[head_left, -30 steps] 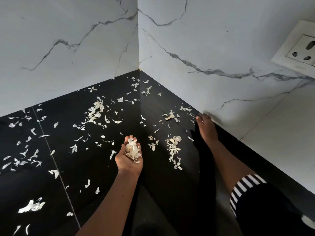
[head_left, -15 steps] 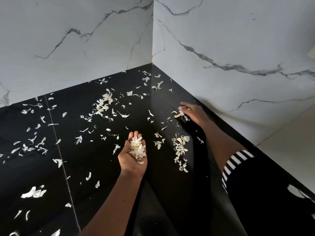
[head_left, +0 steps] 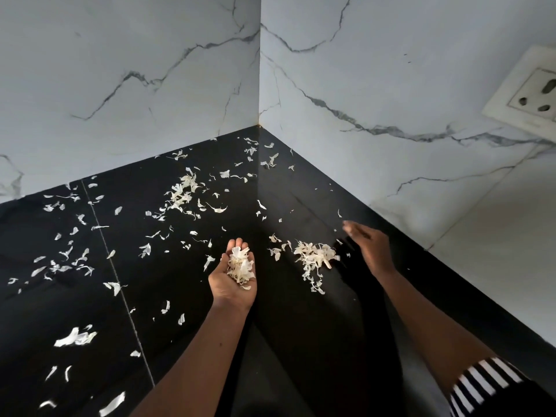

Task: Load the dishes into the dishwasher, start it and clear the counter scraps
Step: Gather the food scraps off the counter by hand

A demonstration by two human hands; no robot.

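White peel scraps lie scattered over the black counter (head_left: pixel 301 341), which runs into a corner between two marble walls. My left hand (head_left: pixel 231 291) is held palm up above the counter, and a heap of gathered scraps (head_left: pixel 240 264) rests in the palm. My right hand (head_left: pixel 368 248) is blurred, low over the counter near the right wall, with its fingers stretched out. Just left of it sits a swept-together pile of scraps (head_left: pixel 314 255). A thicker cluster of scraps (head_left: pixel 182 192) lies further back, and loose scraps (head_left: pixel 75 338) are spread along the left side.
White marble walls (head_left: pixel 135 85) close the counter off at the back and on the right. A white wall socket (head_left: pixel 529 94) sits on the right wall. A thin seam (head_left: pixel 120 284) crosses the counter on the left. A striped sleeve (head_left: pixel 481 383) shows at the bottom right.
My right hand has swept from the far scraps by the right wall back towards me, pulling them into one pile. My left hand has kept its heap of scraps and barely moved.
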